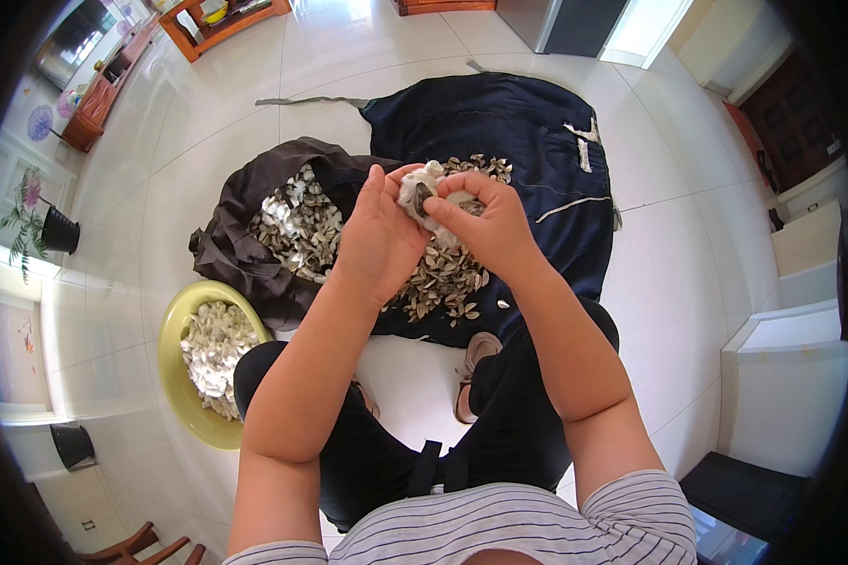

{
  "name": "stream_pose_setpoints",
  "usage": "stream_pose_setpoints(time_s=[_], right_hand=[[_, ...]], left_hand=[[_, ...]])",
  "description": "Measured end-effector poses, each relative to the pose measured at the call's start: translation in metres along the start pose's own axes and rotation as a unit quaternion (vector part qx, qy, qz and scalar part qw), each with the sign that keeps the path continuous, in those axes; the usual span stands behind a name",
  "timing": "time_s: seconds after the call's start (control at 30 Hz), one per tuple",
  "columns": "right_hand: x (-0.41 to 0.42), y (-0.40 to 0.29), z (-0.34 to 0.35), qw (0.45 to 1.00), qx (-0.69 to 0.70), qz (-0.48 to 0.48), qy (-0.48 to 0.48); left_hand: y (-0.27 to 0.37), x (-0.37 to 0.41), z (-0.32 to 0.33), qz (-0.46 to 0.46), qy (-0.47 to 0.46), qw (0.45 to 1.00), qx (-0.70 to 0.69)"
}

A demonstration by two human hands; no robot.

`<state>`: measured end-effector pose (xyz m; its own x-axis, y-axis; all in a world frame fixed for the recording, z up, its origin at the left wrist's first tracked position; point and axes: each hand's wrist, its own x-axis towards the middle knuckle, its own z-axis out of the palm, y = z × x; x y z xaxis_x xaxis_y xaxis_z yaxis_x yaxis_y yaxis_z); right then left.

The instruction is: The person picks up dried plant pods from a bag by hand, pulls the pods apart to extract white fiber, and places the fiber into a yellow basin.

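My left hand (385, 236) holds a tuft of white cotton (413, 185) with a piece of brown husk in it. The thumb and fingers of my right hand (491, 215) pinch at the same cotton and husk. Beneath both hands, a pile of dry brown husks (446, 275) lies on a dark blue cloth (480, 106). Husks mixed with white cotton (300, 233) lie in a dark brown cloth sack (237, 233) to the left. A yellow-green basin (173, 392) holds a heap of whitish cotton tufts (219, 346).
My knees and shoes (479, 353) are at the near edge of the blue cloth, on a tiled floor (664, 282). A wooden table (194, 46) stands at the far left, and a black box-like object (742, 487) is at the lower right.
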<state>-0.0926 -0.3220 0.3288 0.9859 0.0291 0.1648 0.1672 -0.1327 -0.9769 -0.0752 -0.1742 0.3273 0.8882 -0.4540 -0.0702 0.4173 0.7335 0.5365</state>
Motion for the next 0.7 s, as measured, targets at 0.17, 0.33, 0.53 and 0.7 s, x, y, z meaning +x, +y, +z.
stream_pose_setpoints(time_s=[0.17,0.33,0.53,0.7], right_hand=[[0.001,-0.002,-0.005,0.971,0.205,0.095,-0.074],[0.002,0.001,-0.008,0.929,0.323,0.147,-0.108],[-0.003,-0.003,0.005,0.976,0.180,0.117,-0.033],[-0.003,-0.003,0.005,0.988,0.110,0.108,-0.021]], left_hand=[[0.000,0.000,-0.007,-0.021,0.012,0.998,0.050],[0.000,-0.001,-0.005,0.000,0.005,0.997,0.072],[-0.003,-0.003,-0.003,0.118,0.092,0.952,0.268],[-0.002,-0.004,-0.001,0.096,0.099,0.931,0.337]])
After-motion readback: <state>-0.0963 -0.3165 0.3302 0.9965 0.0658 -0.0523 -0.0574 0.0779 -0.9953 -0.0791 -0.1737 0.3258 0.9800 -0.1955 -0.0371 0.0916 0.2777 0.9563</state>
